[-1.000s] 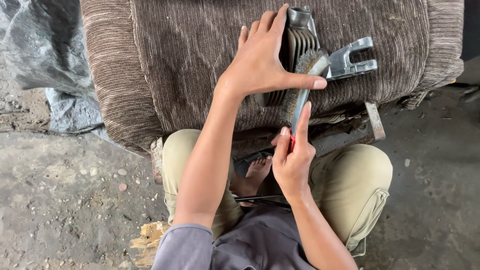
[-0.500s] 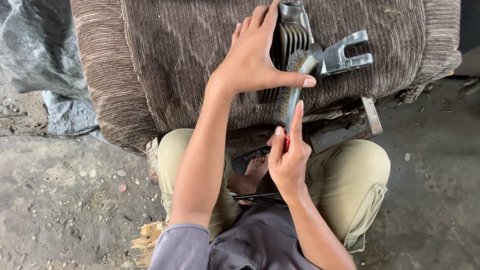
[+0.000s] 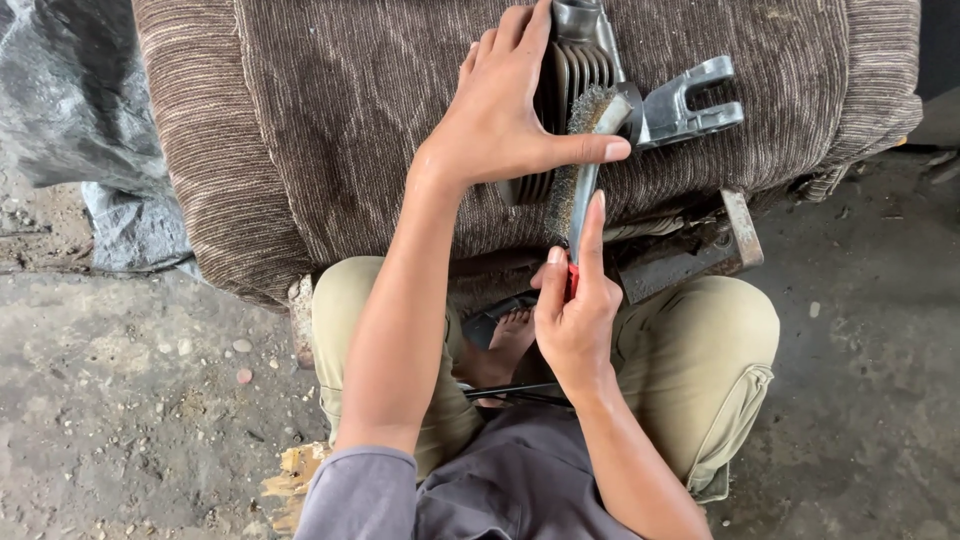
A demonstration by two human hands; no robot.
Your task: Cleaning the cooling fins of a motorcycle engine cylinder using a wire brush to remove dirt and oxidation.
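A grey finned metal engine part [image 3: 600,70] with a forked bracket [image 3: 700,100] lies on a brown ribbed cushion [image 3: 350,120]. My left hand [image 3: 510,110] lies flat over the fins and presses the part down, thumb stretched right. My right hand [image 3: 575,310] grips the red handle of a wire brush [image 3: 572,180], index finger laid along its back. The brush bristles rest against the fins just below my left thumb.
A rusty metal bar [image 3: 700,250] sticks out under the cushion's front edge, above my right knee. Grey plastic sheeting [image 3: 80,130] lies at the left. Rough concrete floor [image 3: 130,400] with small stones surrounds me. My bare foot [image 3: 505,340] shows between my knees.
The brush has shifted slightly along the fins. My left hand keeps holding the part down in the same spot.
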